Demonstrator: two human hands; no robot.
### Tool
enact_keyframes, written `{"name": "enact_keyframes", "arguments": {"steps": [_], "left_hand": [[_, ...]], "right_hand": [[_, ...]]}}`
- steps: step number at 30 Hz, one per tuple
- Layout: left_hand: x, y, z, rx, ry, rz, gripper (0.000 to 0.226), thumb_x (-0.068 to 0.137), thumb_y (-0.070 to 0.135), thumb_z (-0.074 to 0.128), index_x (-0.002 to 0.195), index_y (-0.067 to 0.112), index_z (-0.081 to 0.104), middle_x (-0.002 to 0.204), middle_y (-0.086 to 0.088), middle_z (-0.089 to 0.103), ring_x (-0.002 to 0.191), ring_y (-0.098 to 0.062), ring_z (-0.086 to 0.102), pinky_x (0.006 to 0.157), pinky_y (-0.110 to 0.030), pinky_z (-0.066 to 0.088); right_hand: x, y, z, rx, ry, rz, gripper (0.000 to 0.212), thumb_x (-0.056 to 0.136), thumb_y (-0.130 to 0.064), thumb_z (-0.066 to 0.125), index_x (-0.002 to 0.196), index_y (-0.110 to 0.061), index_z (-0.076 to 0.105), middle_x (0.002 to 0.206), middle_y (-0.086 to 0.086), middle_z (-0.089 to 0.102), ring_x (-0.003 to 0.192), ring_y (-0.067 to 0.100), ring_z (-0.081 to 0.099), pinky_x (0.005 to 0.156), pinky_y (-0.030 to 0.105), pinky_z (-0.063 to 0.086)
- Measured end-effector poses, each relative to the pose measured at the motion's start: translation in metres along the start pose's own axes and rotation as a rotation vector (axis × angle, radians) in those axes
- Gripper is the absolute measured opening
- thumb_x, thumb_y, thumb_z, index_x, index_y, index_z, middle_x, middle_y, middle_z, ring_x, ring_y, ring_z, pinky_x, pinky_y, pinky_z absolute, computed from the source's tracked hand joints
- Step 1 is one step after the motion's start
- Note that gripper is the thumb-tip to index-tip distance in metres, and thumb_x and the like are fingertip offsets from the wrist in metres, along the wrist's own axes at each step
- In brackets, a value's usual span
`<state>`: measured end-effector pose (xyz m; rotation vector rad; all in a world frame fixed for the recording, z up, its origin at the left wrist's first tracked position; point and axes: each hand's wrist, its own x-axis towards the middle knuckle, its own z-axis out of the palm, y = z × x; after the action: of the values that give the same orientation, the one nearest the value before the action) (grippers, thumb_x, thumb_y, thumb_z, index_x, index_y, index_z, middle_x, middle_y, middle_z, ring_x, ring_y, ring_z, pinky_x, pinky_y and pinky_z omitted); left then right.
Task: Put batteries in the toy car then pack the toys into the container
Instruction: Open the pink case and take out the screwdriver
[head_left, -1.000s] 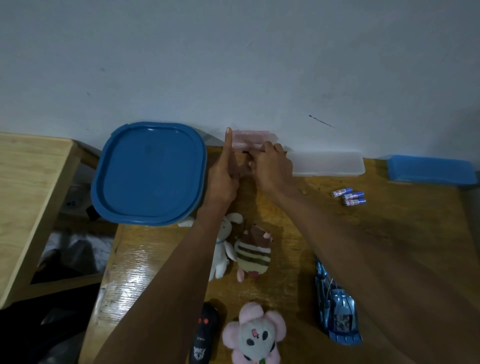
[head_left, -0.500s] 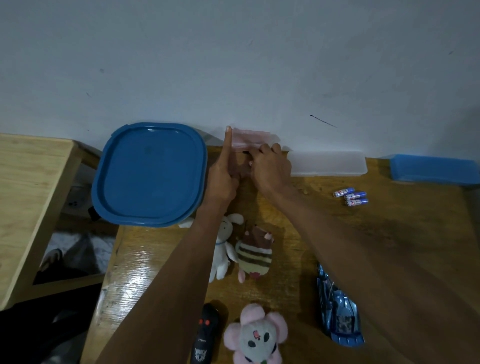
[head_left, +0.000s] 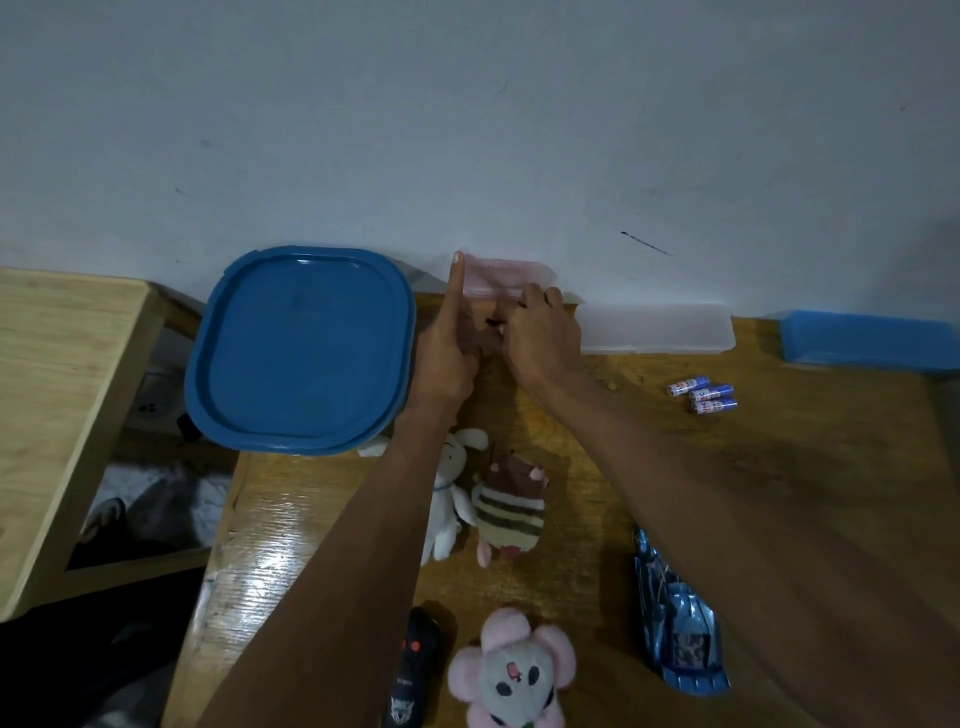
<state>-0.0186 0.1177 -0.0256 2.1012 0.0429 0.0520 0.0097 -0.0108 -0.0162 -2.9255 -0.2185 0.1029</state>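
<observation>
The toy car (head_left: 680, 629) lies near the front edge of the worktop (head_left: 597, 519), right of centre, untouched; three batteries (head_left: 702, 396) lie loose together farther back on the right, well apart from it. Both hands work at a small pink case (head_left: 501, 273) against the wall: the left hand (head_left: 447, 353) steadies it with forefinger extended upward, the right hand (head_left: 540, 338) has its fingers curled at the case; what they pinch cannot be told. Judged step: opening a case, possibly for a tool, before battery fitting. Next, the car must be taken up and its compartment exposed. The blue-lidded container (head_left: 301, 348) stands closed, contents hidden. A rabbit plush (head_left: 452, 493), striped plush (head_left: 511, 512), pink plush (head_left: 514, 673) and remote (head_left: 413, 670) await packing.
</observation>
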Motion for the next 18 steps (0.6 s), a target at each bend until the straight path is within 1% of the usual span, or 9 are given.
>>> {"name": "enact_keyframes", "arguments": {"steps": [2,4,6,9,11,13,14,16,18], "left_hand": [[0.000,0.000,0.000,0.016,0.006,0.000,0.097,0.087,-0.016,0.052,0.162,0.028,0.010,0.069,-0.015,0.058,0.055,-0.014,0.051,0.050,-0.017,0.042],[0.000,0.001,0.000,0.034,0.001,0.003,0.097,0.087,-0.015,0.052,0.163,0.029,0.009,0.072,-0.019,0.060,0.056,-0.016,0.052,0.051,-0.017,0.042],[0.000,0.000,-0.001,0.054,0.007,0.003,0.096,0.088,-0.014,0.053,0.162,0.029,0.010,0.073,-0.018,0.061,0.056,-0.012,0.051,0.050,-0.013,0.041],[-0.001,0.000,0.000,0.068,0.029,0.022,0.091,0.089,-0.012,0.052,0.162,0.027,0.015,0.079,-0.003,0.060,0.064,-0.002,0.053,0.055,-0.007,0.040],[-0.003,-0.002,0.000,0.071,0.034,0.036,0.086,0.091,-0.009,0.053,0.161,0.025,0.018,0.090,0.001,0.061,0.070,-0.004,0.055,0.062,-0.007,0.039],[-0.004,-0.002,-0.001,0.094,0.035,0.049,0.081,0.095,-0.002,0.055,0.161,0.024,0.017,0.106,-0.004,0.064,0.082,-0.011,0.060,0.072,-0.017,0.044],[-0.005,-0.001,-0.001,0.108,0.037,0.047,0.078,0.096,0.001,0.056,0.160,0.024,0.018,0.110,-0.007,0.065,0.087,-0.014,0.062,0.074,-0.024,0.048],[-0.007,0.001,-0.002,0.124,0.048,0.043,0.072,0.097,0.003,0.055,0.158,0.022,0.021,0.112,-0.010,0.066,0.089,-0.019,0.064,0.074,-0.033,0.052],[-0.009,0.001,-0.002,0.142,0.054,0.050,0.062,0.098,0.004,0.053,0.152,0.020,0.028,0.113,-0.013,0.066,0.092,-0.023,0.065,0.076,-0.038,0.055]], "right_hand": [[-0.003,-0.001,0.002,0.030,0.023,-0.005,0.028,0.098,-0.025,0.060,0.124,-0.013,0.065,0.131,0.014,0.057,0.120,0.035,0.049,0.081,0.044,0.053],[-0.007,0.001,0.002,0.081,0.077,-0.023,0.028,0.098,-0.024,0.061,0.124,-0.013,0.065,0.124,0.011,0.063,0.115,0.033,0.052,0.079,0.042,0.054],[-0.014,0.007,0.001,0.142,0.160,-0.042,0.026,0.097,-0.021,0.062,0.120,-0.011,0.067,0.117,0.008,0.068,0.110,0.030,0.056,0.075,0.040,0.055],[-0.025,0.018,-0.002,0.278,0.298,-0.092,0.021,0.097,-0.019,0.060,0.116,-0.010,0.066,0.111,0.008,0.068,0.103,0.028,0.060,0.070,0.039,0.056],[-0.030,0.023,-0.008,0.420,0.375,-0.087,0.030,0.099,-0.021,0.052,0.125,-0.010,0.061,0.113,0.010,0.066,0.102,0.028,0.060,0.071,0.036,0.054],[-0.031,0.028,-0.014,0.509,0.388,-0.038,0.042,0.102,-0.025,0.046,0.141,-0.011,0.052,0.117,0.012,0.063,0.105,0.028,0.058,0.075,0.035,0.051],[-0.030,0.031,-0.016,0.530,0.367,-0.015,0.044,0.103,-0.024,0.045,0.145,-0.012,0.049,0.120,0.012,0.061,0.108,0.027,0.056,0.078,0.035,0.050],[-0.029,0.033,-0.014,0.543,0.338,-0.002,0.040,0.104,-0.020,0.046,0.143,-0.013,0.052,0.122,0.011,0.059,0.111,0.026,0.056,0.083,0.036,0.051],[-0.030,0.034,-0.011,0.542,0.335,0.005,0.034,0.103,-0.018,0.049,0.135,-0.012,0.060,0.116,0.008,0.060,0.107,0.024,0.056,0.081,0.036,0.053]]}}
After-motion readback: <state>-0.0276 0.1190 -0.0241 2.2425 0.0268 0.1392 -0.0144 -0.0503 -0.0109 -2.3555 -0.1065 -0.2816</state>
